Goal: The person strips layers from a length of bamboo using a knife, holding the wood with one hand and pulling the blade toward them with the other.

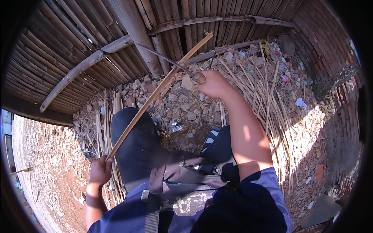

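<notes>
A long bamboo strip (142, 110) slants up and to the right across my lap, its lower end closed in my left hand (100, 171). My right hand (216, 84) is wrapped round the wooden handle of a long-bladed knife (162, 57). The narrow dark blade points up and to the left and crosses the strip near its upper part. Whether the edge has cut into the bamboo I cannot tell. Below the strip is my bent left knee (132, 139) in dark trousers.
Many split bamboo strips (272, 112) lie in a pile at my right; several more (115, 171) lie at my left. Ahead stands a bamboo wall (93, 77) with a thick post (136, 27). A brick wall (345, 101) rises at the right. Rubble and litter (186, 103) cover the ground.
</notes>
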The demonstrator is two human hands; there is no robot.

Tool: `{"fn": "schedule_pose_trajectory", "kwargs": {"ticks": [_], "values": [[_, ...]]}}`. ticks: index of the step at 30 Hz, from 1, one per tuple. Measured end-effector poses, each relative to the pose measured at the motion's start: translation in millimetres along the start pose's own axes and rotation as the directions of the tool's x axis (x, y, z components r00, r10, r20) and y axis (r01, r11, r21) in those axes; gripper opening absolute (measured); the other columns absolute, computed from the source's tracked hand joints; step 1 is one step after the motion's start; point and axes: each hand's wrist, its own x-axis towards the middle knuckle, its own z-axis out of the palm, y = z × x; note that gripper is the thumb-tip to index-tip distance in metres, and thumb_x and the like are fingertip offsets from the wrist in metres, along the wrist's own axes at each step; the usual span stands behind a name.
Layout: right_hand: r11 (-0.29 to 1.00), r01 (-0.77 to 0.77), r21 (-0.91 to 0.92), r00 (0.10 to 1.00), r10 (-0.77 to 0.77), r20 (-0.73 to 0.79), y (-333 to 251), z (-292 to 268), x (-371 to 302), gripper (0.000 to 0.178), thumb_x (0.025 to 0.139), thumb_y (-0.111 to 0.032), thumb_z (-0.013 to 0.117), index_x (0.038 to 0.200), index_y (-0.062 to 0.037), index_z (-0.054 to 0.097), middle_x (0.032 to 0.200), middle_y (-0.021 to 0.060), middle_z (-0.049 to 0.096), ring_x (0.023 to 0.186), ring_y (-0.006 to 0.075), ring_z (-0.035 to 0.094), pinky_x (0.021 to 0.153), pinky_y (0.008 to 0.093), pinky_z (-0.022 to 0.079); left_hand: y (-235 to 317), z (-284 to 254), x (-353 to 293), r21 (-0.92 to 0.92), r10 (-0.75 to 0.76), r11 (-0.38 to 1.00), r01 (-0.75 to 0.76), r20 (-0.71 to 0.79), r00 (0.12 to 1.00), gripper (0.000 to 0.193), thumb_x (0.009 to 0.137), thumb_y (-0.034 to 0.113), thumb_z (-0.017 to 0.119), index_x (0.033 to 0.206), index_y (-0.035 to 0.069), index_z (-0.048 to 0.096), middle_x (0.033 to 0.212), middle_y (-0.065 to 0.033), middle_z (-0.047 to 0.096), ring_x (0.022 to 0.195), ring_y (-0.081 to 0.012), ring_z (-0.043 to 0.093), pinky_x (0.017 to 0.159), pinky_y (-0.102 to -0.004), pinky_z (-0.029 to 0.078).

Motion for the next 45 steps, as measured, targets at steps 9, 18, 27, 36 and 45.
{"fn": "schedule_pose_trajectory", "kwargs": {"ticks": [9,18,27,36,45], "values": [[0.987,-0.105,-0.123,0.993,0.112,0.048,20,-1,7,0.03,0.077,-0.018,0.065,0.105,-0.0069,0.07,0.096,0.0191,0.071,0.095,0.0375,0.069,0.085,0.0454,0.054,-2,3,11,0.067,0.063,0.996,-0.056,-0.117,0.991,0.033,0.1,0.023,0.06,0.077,0.0,0.054,0.059,-0.0244,0.056,0.058,-0.0476,0.059,0.054,-0.0523,0.045],[0.961,0.072,-0.268,0.993,-0.095,-0.07,-33,2,-23,0.029,0.074,-0.018,0.067,0.101,-0.0077,0.07,0.093,0.0196,0.071,0.092,0.0391,0.069,0.083,0.0471,0.054,4,9,-7,-0.001,-0.038,0.999,0.038,-0.032,0.999,0.03,0.1,0.022,0.057,0.082,-0.001,0.057,0.063,-0.0272,0.057,0.066,-0.0519,0.059,0.059,-0.0559,0.044],[0.985,-0.171,0.018,0.966,0.171,-0.194,54,-19,20,0.036,0.076,-0.021,0.068,0.109,-0.007,0.072,0.11,0.0205,0.071,0.104,0.0403,0.067,0.091,0.047,0.054,-1,-7,4,0.186,0.068,0.981,-0.056,-0.062,0.996,0.027,0.097,0.023,0.062,0.081,0.002,0.058,0.061,-0.0238,0.06,0.059,-0.0472,0.061,0.054,-0.0548,0.046],[0.947,0.201,-0.252,0.98,-0.198,0.036,-11,3,-10,0.027,0.074,-0.017,0.068,0.098,-0.0034,0.07,0.091,0.0207,0.071,0.089,0.0359,0.07,0.08,0.0441,0.054,-10,6,1,0.24,0.048,0.97,-0.028,-0.08,0.996,0.024,0.096,0.023,0.063,0.082,0.004,0.057,0.06,-0.0234,0.059,0.059,-0.0473,0.062,0.054,-0.0545,0.048],[0.983,0.083,-0.162,0.994,-0.094,-0.057,-22,4,-13,0.024,0.075,-0.017,0.068,0.096,-0.0066,0.071,0.091,0.0207,0.071,0.089,0.0362,0.07,0.078,0.0455,0.054,-7,13,-4,0.286,0.0,0.958,0.034,-0.116,0.993,0.024,0.098,0.025,0.06,0.086,0.005,0.058,0.066,-0.0249,0.063,0.064,-0.0481,0.063,0.058,-0.0574,0.049]]}}
